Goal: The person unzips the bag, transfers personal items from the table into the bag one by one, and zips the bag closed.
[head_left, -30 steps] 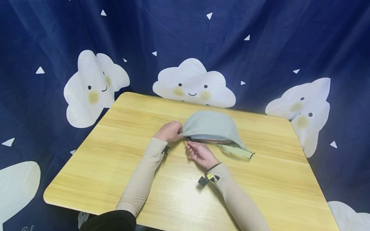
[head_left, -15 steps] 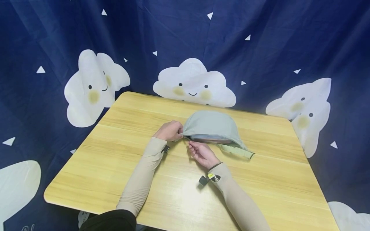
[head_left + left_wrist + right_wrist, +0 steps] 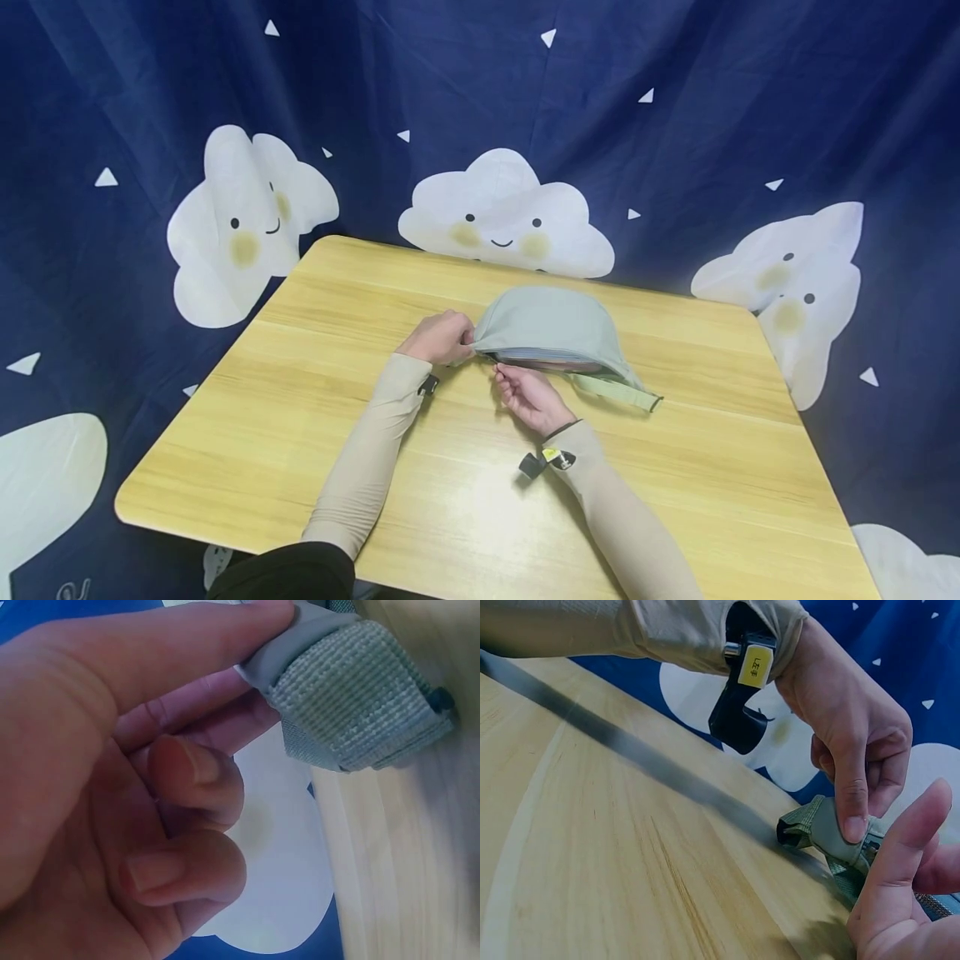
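Note:
A pale grey-green waist bag (image 3: 551, 321) lies on the table, its zipped mouth (image 3: 551, 360) gaping towards me and something pale showing inside. At the bag's left end, my left hand (image 3: 438, 337) pinches the corner tab. Close up in the left wrist view, the thumb presses that tab beside a folded webbing strap (image 3: 352, 694), with two fingers curled free. My right hand (image 3: 534, 400) is at the left part of the opening, thumb and finger pinching what seems to be the zipper pull, itself mostly hidden. Zipper teeth (image 3: 936, 906) show behind the right fingers in the right wrist view.
A wood-grain table (image 3: 300, 450) carries the bag near its back edge. A loose strap end (image 3: 615, 390) sticks out at the bag's right. Behind hangs a dark blue curtain (image 3: 480, 75) with clouds. A black wrist camera (image 3: 532, 465) juts from the right sleeve.
My right hand has shifted slightly to the right along the bag's opening, still pinching. The left hand keeps its hold on the bag's left corner, and the bag has hardly moved.

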Motion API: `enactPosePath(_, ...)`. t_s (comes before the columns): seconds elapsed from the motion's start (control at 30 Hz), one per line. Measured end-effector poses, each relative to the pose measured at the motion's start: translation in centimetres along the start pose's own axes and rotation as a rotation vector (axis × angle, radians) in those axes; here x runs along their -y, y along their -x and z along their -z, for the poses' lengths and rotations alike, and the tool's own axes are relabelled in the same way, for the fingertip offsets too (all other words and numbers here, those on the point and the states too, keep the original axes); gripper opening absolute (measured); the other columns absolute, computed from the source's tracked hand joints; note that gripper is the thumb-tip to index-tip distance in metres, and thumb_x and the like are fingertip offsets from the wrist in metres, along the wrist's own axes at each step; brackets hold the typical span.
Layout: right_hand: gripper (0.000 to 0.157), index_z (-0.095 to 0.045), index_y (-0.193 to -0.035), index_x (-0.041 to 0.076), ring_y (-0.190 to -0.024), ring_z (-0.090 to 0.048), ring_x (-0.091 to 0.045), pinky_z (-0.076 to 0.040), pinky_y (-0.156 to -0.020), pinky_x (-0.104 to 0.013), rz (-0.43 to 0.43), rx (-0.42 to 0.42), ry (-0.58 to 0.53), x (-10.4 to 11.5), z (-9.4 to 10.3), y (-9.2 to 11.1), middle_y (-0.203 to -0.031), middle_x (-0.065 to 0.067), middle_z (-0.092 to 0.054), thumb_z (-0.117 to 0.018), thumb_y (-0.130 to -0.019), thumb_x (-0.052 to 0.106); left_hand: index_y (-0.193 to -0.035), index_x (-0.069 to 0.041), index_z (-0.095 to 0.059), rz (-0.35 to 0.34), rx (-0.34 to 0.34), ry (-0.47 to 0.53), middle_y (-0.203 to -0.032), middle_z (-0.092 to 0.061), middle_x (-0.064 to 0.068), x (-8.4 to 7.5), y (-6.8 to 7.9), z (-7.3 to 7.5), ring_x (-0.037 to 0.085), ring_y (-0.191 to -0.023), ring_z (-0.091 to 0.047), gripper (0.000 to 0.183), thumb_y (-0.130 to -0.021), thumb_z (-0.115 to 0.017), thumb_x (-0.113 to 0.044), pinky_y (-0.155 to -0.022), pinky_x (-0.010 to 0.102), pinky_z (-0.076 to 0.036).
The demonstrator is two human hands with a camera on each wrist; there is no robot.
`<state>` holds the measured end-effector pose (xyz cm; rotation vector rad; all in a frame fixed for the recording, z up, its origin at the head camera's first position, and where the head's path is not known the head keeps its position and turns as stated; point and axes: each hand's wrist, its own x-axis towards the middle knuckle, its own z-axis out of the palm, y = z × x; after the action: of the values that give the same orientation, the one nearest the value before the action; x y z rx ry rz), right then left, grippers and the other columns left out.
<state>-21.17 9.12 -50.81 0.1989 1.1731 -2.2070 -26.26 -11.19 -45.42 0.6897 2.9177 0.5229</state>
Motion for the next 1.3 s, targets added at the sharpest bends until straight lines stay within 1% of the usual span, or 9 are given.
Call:
enactPosePath(0.2, 0.012, -0.056, -0.101, 0.003, -0.060, -0.049, 0.001, -0.040, -0.049, -0.007, 0.004, -0.026, 0.020, 0.04, 0.18, -0.07, -0.075, 0.004, -0.059, -0.046, -0.102, 0.009, -0.066, -0.019, -0.066, 0.002, 0.009, -0.002, -0.071, -0.065, -0.005, 0.04, -0.02, 0.08, 0.012, -0.062, -0.056, 0.018, -0.082, -0.075, -0.018, -0.057, 0.027, -0.046)
enactPosePath(0.4, 0.011, -0.055, -0.101, 0.003, -0.060, -0.049, 0.001, -0.041, -0.050, -0.007, 0.009, -0.023, 0.016, 0.21, 0.28, -0.12, -0.075, 0.004, -0.059, -0.046, -0.103, 0.010, -0.068, -0.019, -0.066, 0.002, 0.018, -0.004, -0.071, -0.065, -0.005, 0.08, -0.11, 0.14, 0.012, -0.061, -0.055, 0.018, -0.083, -0.075, -0.019, -0.056, 0.026, -0.046)
enactPosePath(0.63, 0.013, -0.056, -0.096, 0.005, -0.059, -0.049, 0.001, -0.041, -0.049, -0.007, 0.004, -0.033, 0.005, 0.33, 0.25, -0.16, -0.074, 0.004, -0.057, -0.045, -0.103, 0.009, -0.069, -0.018, -0.068, 0.006, 0.025, 0.026, -0.071, -0.066, -0.005, 0.16, -0.05, 0.15, 0.011, -0.058, -0.056, 0.016, -0.083, -0.076, -0.018, -0.053, 0.025, -0.046)
enactPosePath(0.73, 0.012, -0.056, -0.098, 0.004, -0.058, -0.049, 0.001, -0.041, -0.049, -0.007, 0.010, -0.034, 0.012, 0.35, 0.34, -0.14, -0.074, 0.004, -0.058, -0.045, -0.103, 0.008, -0.069, -0.018, -0.069, 0.007, 0.030, 0.047, -0.070, -0.066, -0.005, 0.24, 0.04, 0.17, 0.011, -0.056, -0.056, 0.016, -0.083, -0.076, -0.018, -0.051, 0.025, -0.047)
enactPosePath(0.87, 0.011, -0.053, -0.101, 0.003, -0.058, -0.049, 0.001, -0.041, -0.048, -0.007, 0.011, -0.043, 0.023, 0.43, 0.42, -0.06, -0.074, 0.004, -0.057, -0.044, -0.103, 0.007, -0.066, -0.017, -0.066, 0.005, 0.031, 0.047, -0.069, -0.065, -0.005, 0.39, 0.09, 0.17, 0.010, -0.055, -0.056, 0.019, -0.082, -0.076, -0.017, -0.051, 0.024, -0.045)
enactPosePath(0.97, 0.011, -0.055, -0.101, 0.003, -0.057, -0.049, 0.001, -0.041, -0.047, -0.007, 0.013, -0.058, 0.025, 0.51, 0.49, -0.03, -0.073, 0.004, -0.057, -0.044, -0.102, 0.007, -0.065, -0.017, -0.065, 0.000, 0.028, 0.030, -0.069, -0.063, -0.005, 0.45, 0.07, 0.18, 0.011, -0.058, -0.054, 0.020, -0.082, -0.077, -0.017, -0.052, 0.024, -0.044)
enactPosePath(1.1, 0.013, -0.056, -0.098, 0.003, -0.055, -0.049, 0.002, -0.041, -0.046, -0.007, 0.021, -0.068, 0.031, 0.58, 0.64, 0.02, -0.072, 0.004, -0.058, -0.045, -0.102, 0.007, -0.067, -0.016, -0.066, 0.004, 0.025, 0.018, -0.071, -0.064, -0.004, 0.50, 0.10, 0.20, 0.011, -0.060, -0.054, 0.019, -0.082, -0.078, -0.018, -0.055, 0.025, -0.045)
enactPosePath(1.3, 0.013, -0.057, -0.098, 0.001, -0.055, -0.048, 0.001, -0.040, -0.046, -0.008, 0.013, -0.069, 0.062, 0.48, 0.77, 0.06, -0.072, 0.003, -0.057, -0.046, -0.101, 0.006, -0.070, -0.018, -0.068, 0.043, 0.029, 0.016, -0.076, -0.067, -0.004, 0.32, 0.31, 0.16, 0.013, -0.065, -0.058, 0.015, -0.081, -0.078, -0.019, -0.060, 0.027, -0.049)
